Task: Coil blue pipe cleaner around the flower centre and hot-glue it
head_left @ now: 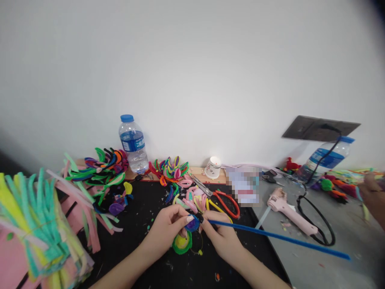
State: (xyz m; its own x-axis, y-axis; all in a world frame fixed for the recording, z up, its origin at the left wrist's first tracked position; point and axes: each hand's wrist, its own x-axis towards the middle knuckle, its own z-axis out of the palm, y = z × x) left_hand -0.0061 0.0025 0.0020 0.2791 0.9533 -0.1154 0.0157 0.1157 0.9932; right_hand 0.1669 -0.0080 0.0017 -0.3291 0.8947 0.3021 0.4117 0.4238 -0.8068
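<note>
Between my two hands is a small round piece [192, 223] of coiled fuzzy stem, purple inside with a blue rim. My left hand [168, 228] pinches its left side between thumb and fingers. My right hand [221, 237] is closed at its right edge on a blue pipe cleaner [279, 234], whose long straight end sticks out to the right. Just below hangs or lies a green-rimmed yellow round piece [182, 242], close under my left fingers; whether it is joined to the blue one I cannot tell. Pink and yellow looped pieces [194, 198] lie beyond my hands.
Red-handled scissors [227, 204] lie on the black mat [156, 265]. Bundled pipe cleaners [45, 228] fill the left. A water bottle [133, 144] and paper cup [213, 167] stand by the wall. At right are a pink glue gun [291, 214], its cord, and another person's hand [373, 192].
</note>
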